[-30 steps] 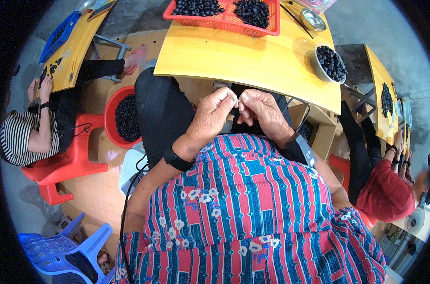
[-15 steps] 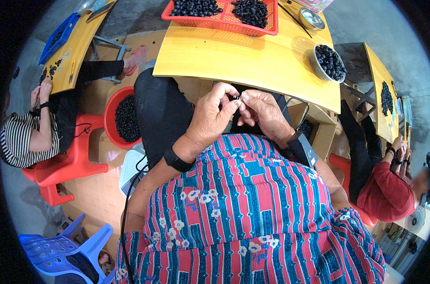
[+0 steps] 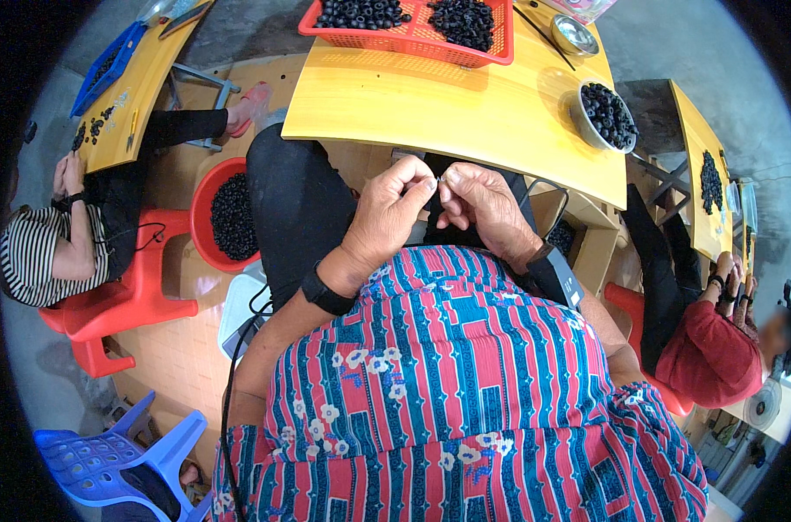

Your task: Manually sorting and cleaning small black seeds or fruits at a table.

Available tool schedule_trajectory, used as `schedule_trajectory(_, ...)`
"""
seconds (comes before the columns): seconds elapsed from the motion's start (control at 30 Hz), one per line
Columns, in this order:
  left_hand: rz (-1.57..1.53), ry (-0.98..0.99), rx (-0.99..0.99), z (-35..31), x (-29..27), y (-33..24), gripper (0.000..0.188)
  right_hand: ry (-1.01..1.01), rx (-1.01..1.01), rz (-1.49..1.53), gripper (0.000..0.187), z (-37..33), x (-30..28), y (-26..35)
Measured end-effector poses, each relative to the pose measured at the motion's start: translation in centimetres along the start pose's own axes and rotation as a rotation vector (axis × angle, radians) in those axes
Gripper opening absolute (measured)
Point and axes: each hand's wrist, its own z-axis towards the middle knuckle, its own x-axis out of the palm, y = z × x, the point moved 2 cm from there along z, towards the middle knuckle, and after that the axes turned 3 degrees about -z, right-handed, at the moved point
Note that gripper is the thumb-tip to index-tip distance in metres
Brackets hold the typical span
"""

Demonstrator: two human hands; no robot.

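Note:
My left hand (image 3: 388,207) and my right hand (image 3: 484,205) meet above my lap, just off the near edge of the yellow table (image 3: 430,100). Thumb and fingers are pinched together on both hands, the tips almost touching. A tiny pale speck shows between them; what I hold is too small and covered to name. Small black ring-shaped parts (image 3: 361,14) fill the left side of a red plastic basket (image 3: 487,57) on the table. More black parts (image 3: 606,113) are heaped in a round pale bowl (image 3: 584,132) at the table's right edge.
A red tub (image 3: 203,213) of black rings stands left of my leg. A metal bowl (image 3: 575,36) and a dark stick (image 3: 545,39) lie at the far right. A cardboard box (image 3: 591,230) is under the table. Co-workers sit at tables on both sides; a blue chair (image 3: 108,457) stands lower left.
My fingertips have shifted slightly; the small dark piece seen between them earlier is now hidden, and only a pale speck shows. The left co-worker's hands have drawn a little lower.

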Motion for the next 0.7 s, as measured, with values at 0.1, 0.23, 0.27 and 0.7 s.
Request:
schedule_trajectory(0.1,-0.130,0.030,-0.076,0.00,0.10,0.47,0.013,0.014,-0.005,0.012,0.033,0.01,-0.02,-0.10)
schedule_trajectory(0.23,-0.218,0.035,-0.113,0.02,0.17,0.56,0.014,0.032,0.014,0.034,0.033,0.00,-0.12,-0.27)
schedule_trajectory(0.27,-0.218,0.036,-0.113,0.01,0.15,0.53,0.014,0.032,0.014,0.034,0.033,-0.01,-0.10,-0.23)
schedule_trajectory(0.7,-0.088,-0.025,-0.082,-0.01,0.05,-0.22,0.018,0.020,-0.021,-0.103,0.032,-0.09,-0.15,-0.21)
